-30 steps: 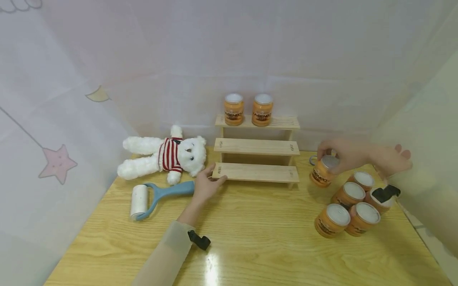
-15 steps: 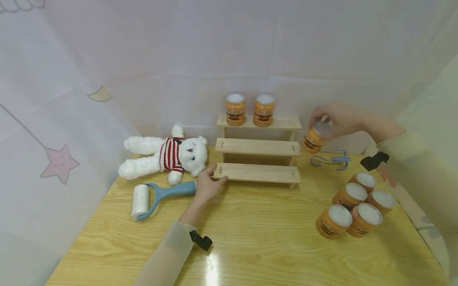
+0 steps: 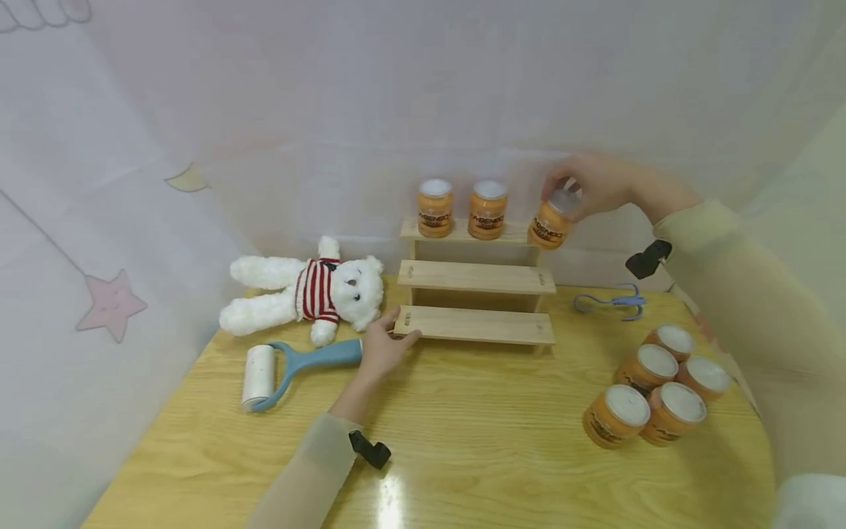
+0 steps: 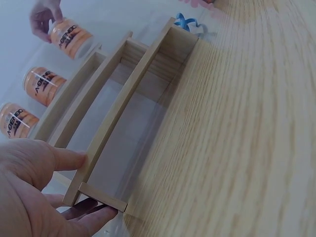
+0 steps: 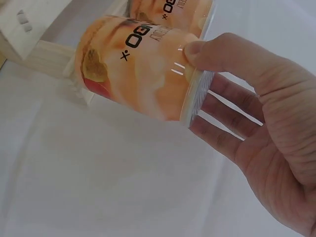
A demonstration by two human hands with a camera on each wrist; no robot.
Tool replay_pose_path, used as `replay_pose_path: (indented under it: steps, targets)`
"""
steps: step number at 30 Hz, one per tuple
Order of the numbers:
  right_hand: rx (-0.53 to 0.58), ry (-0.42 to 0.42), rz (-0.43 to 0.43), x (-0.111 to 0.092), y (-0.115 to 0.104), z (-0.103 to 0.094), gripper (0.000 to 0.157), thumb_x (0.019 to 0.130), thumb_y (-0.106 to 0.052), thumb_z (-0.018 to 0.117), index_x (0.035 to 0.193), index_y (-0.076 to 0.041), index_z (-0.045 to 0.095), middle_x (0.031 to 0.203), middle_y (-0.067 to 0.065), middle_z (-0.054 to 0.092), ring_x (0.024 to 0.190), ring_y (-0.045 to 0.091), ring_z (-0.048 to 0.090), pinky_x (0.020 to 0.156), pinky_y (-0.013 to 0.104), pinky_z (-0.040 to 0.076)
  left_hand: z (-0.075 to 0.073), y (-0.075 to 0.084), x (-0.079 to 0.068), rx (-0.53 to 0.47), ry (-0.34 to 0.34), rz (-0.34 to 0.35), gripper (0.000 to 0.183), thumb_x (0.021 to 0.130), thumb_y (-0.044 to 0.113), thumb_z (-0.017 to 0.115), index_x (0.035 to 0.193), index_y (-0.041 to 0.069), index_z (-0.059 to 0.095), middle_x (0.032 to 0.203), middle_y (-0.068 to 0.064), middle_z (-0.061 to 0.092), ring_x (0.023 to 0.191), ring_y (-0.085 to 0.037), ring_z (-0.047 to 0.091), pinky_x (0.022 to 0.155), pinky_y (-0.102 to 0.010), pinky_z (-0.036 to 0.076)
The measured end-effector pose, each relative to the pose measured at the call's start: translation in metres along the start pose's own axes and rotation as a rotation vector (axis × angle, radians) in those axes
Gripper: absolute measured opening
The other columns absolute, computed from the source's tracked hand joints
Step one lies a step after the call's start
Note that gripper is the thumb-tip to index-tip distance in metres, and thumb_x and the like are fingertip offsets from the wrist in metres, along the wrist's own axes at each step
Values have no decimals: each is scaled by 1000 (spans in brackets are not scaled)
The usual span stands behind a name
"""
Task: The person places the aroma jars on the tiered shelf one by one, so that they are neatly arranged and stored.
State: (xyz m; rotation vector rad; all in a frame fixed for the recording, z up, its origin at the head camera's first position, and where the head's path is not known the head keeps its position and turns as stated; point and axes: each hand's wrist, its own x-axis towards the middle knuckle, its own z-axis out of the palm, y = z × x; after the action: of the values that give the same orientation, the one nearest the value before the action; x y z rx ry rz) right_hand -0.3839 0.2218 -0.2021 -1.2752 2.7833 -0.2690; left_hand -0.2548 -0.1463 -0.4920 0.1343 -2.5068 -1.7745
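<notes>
Orange with a pale lid (image 3: 564, 200), the held jar (image 3: 548, 226) is pinched near its top by the right hand (image 3: 588, 185), thumb on one side of the rim and fingers on the other, spread just to the jar's width. Its long axis leans: lid up and to the right, base down and to the left, at the right end of the top step of the wooden shelf (image 3: 476, 323); whether the base touches the board cannot be told. The label seems to read "A-BENBO" in dark capitals, with smaller print too blurred to read. The right forearm comes in from the right, fingers pointing down.

The left hand (image 3: 382, 349) grips the left end of the lowest step, thumb on the board, fingers underneath, forearm reaching from the front.

Two upright jars (image 3: 487, 210) bearing the same label stand on the top step. Near the right edge of the table (image 3: 463, 419), five jars (image 3: 615, 416) cluster upright; a blue hook (image 3: 621, 301) lies by the back edge.
</notes>
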Motion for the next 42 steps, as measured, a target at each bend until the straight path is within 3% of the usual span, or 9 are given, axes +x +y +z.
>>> replay_pose_path:
  steps: [10,13,19,22,26,30,34,42]
  targets:
    - [-40,-35,-10,32,-7,0,33,78,6,76,110,-2,74,119,16,74,118,40,67,107,56,56,-3,-1,-3,-15,11,-30,79,96,20,82,164,13,42,168,-14,45,125,-35,67,82,-28,62]
    - [-61,-51,-8,35,-5,2,35,80,7,75,113,-2,74,124,18,74,122,43,67,108,56,56,-2,-1,-3,-15,9,-23,79,96,20,82,164,12,42,168,-14,44,125,-36,67,84,-30,64]
    - [-71,-54,16,34,-5,7,38,88,8,72,126,-2,73,140,22,68,130,47,62,110,60,54,0,1,0,-11,26,-14,78,96,21,82,163,10,43,167,-16,45,142,-37,56,95,-38,63]
    - [-73,27,59,28,-8,15,38,90,1,75,128,-3,73,137,19,70,126,43,65,108,59,54,1,1,0,-12,23,-17,79,96,20,82,163,9,42,167,-15,45,144,-37,54,95,-39,63]
    - [-106,235,122,23,-2,38,42,88,-16,84,126,1,73,129,21,74,118,41,67,103,57,54,1,2,0,-10,20,-21,79,96,21,82,163,9,43,167,-15,46,143,-36,55,93,-37,64]
    - [-92,401,176,21,5,60,45,85,-19,88,120,5,72,125,26,73,119,44,67,106,58,53,0,3,-1,0,18,-16,79,96,21,82,164,10,42,167,-16,46,147,-38,51,100,-42,62]
    - [-54,442,226,21,10,70,49,86,-17,87,125,6,71,130,28,71,123,46,64,107,59,52,0,4,-2,0,18,-16,79,96,21,82,164,11,42,168,-17,44,154,-40,43,108,-50,58]
    - [86,483,299,19,7,78,51,87,-13,86,131,4,68,133,27,63,120,46,64,103,57,59,-2,3,-1,14,18,-19,78,97,23,81,164,11,42,167,-20,44,153,-41,43,114,-53,53]
